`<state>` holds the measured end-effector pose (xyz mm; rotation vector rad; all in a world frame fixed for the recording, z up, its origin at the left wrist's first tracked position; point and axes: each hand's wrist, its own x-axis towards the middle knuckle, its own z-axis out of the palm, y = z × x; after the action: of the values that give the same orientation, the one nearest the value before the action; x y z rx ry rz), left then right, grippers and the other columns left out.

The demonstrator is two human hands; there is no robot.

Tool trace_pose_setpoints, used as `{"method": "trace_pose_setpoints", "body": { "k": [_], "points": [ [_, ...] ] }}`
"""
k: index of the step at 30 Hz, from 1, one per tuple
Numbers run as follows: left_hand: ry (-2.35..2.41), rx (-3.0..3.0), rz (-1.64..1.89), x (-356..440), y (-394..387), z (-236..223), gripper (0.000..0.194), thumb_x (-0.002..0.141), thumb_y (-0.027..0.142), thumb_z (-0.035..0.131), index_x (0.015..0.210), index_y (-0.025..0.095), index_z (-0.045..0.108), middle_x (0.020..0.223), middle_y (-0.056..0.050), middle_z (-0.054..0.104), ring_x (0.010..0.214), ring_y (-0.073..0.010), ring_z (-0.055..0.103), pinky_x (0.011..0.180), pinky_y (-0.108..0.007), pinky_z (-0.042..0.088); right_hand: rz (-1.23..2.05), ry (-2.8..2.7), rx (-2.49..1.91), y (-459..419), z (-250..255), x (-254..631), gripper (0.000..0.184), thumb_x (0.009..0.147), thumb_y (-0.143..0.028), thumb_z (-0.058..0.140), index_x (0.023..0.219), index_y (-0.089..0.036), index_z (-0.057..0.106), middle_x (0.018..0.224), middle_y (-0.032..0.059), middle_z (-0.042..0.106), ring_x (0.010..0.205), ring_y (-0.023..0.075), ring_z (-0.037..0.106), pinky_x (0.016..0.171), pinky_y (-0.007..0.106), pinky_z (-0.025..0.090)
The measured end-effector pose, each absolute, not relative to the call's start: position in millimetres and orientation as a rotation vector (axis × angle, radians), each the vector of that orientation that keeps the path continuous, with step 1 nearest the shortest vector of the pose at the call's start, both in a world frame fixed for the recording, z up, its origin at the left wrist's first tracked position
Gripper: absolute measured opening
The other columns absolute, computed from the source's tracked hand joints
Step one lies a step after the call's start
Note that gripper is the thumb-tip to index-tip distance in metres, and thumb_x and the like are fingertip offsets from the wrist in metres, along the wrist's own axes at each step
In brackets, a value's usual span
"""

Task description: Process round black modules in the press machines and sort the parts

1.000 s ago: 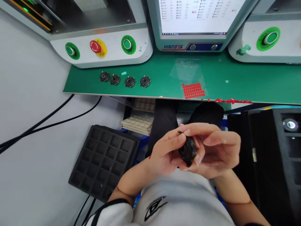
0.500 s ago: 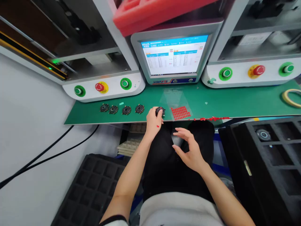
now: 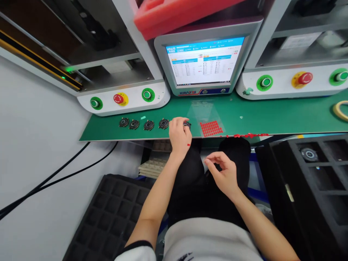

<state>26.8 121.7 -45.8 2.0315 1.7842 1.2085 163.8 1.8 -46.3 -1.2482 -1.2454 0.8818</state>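
My left hand (image 3: 179,136) is at the front of the green bench, its index finger and thumb closed around a round black watch body (image 3: 186,124). The fingers hide part of that piece. A small red sticker (image 3: 188,144) clings near the base of the left thumb. Above my lap, my right hand (image 3: 221,170) has thumb and index fingertips pressed together; anything between them is too small to make out. Just right of the left hand lies a clear sheet with rows of red stickers (image 3: 211,128). Several similar watch bodies (image 3: 148,125) stand in a row to the left.
Loose red bits (image 3: 250,135) lie along the bench's front edge. Behind are a monitor (image 3: 205,65) and button panels (image 3: 123,98). A black foam tray (image 3: 106,206) sits low left; another foam tray (image 3: 320,166) at right holds a watch body. A tape roll (image 3: 341,110) lies far right.
My right hand's fingers have come together from a spread pose. My left hand has turned over the watch body, covering more of its left side. The view has shifted slightly.
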Motion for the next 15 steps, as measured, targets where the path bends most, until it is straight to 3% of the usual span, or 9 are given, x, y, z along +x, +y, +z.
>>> {"method": "trace_pose_setpoints", "body": {
  "k": [2, 5, 8, 11, 15],
  "points": [
    [1.405, 2.038, 1.47, 35, 105, -34, 0.031, 0.07, -0.002, 0.037, 0.069, 0.018, 0.062, 0.07, -0.003, 0.063, 0.065, -0.0135, 0.059, 0.065, -0.025, 0.047, 0.87, -1.124, -1.245, -3, -38, 156, 0.004, 0.084, -0.017, 0.066, 0.086, -0.018, 0.063, 0.077, 0.0003, 0.069, 0.067, 0.0112, 0.069, 0.064, 0.021, 0.059],
    [1.044, 1.951, 1.736, 45, 80, -18, 0.025, 0.06, -0.002, 0.037, 0.048, 0.017, 0.045, 0.045, 0.004, 0.042, 0.042, -0.0073, 0.04, 0.045, -0.022, 0.029, 0.882, -1.036, -1.151, -14, -24, 145, 0.011, 0.082, -0.012, 0.068, 0.087, -0.019, 0.062, 0.075, -0.0016, 0.067, 0.062, 0.01, 0.068, 0.059, 0.02, 0.058],
    [0.971, 1.892, 1.818, 48, 65, -9, 0.021, 0.059, 0.0, 0.037, 0.046, 0.017, 0.037, 0.045, 0.004, 0.034, 0.042, -0.0069, 0.031, 0.044, -0.025, 0.02, 0.844, -1.061, -1.02, -24, -11, 138, 0.02, 0.079, -0.005, 0.068, 0.091, -0.02, 0.061, 0.084, 0.0002, 0.067, 0.071, 0.0121, 0.069, 0.062, 0.024, 0.061],
    [0.992, 1.899, 1.82, 46, 58, -3, 0.019, 0.057, 0.001, 0.037, 0.047, 0.017, 0.035, 0.046, 0.004, 0.032, 0.043, -0.0069, 0.029, 0.045, -0.025, 0.018, 0.759, -1.107, -0.976, -30, -5, 133, 0.027, 0.077, 0.001, 0.067, 0.093, -0.021, 0.061, 0.094, 0.0034, 0.068, 0.084, 0.0145, 0.069, 0.072, 0.029, 0.063],
    [1.034, 1.963, 1.797, 43, 52, 5, 0.016, 0.054, 0.003, 0.037, 0.048, 0.018, 0.036, 0.046, 0.004, 0.032, 0.043, -0.0069, 0.028, 0.045, -0.026, 0.018, 0.653, -1.098, -0.996, -33, -4, 129, 0.029, 0.076, 0.002, 0.068, 0.091, -0.022, 0.061, 0.092, 0.003, 0.071, 0.082, 0.0152, 0.071, 0.069, 0.029, 0.064]
  ]
}}
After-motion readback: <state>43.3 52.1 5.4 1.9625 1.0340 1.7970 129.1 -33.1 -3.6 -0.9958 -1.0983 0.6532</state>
